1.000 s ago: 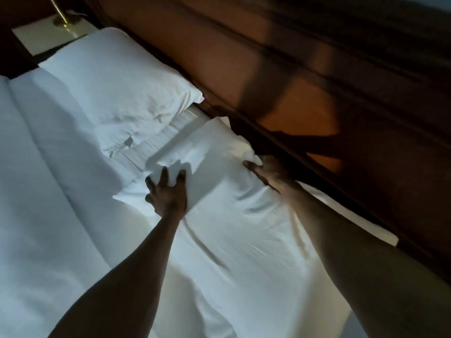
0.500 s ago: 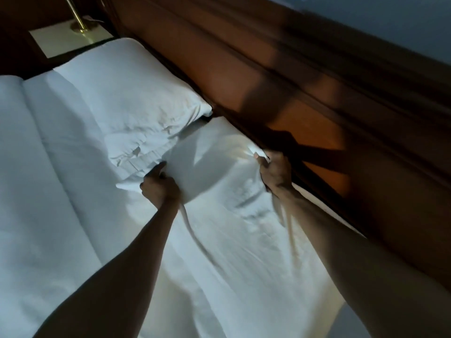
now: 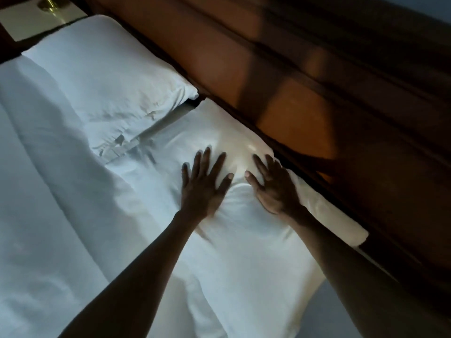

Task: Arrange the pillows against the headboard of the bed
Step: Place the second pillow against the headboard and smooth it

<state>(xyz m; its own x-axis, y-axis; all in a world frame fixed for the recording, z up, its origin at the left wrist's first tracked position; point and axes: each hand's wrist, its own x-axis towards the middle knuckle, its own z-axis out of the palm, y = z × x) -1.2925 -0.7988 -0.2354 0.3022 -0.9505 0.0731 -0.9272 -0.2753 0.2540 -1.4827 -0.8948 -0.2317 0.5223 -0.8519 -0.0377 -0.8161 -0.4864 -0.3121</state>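
Two white pillows lie along the wooden headboard (image 3: 244, 57). The far pillow (image 3: 102, 69) rests flat at the upper left. The near pillow (image 3: 244, 240) lies beside it, its long edge against the headboard. My left hand (image 3: 203, 184) is flat on the near pillow with fingers spread. My right hand (image 3: 273, 184) is flat on it too, close to the headboard edge, fingers apart. The pillow dents under both palms. Neither hand holds anything.
A white duvet (image 3: 36, 191) covers the bed on the left. A bedside table (image 3: 29, 18) with a brass lamp base (image 3: 50, 3) stands past the far pillow. The room is dim, with arm shadows on the headboard.
Both hands gripped the near pillow's far corners half a second ago. They have let go and now lie flat on its middle, and the pillow sits closer to the far one.
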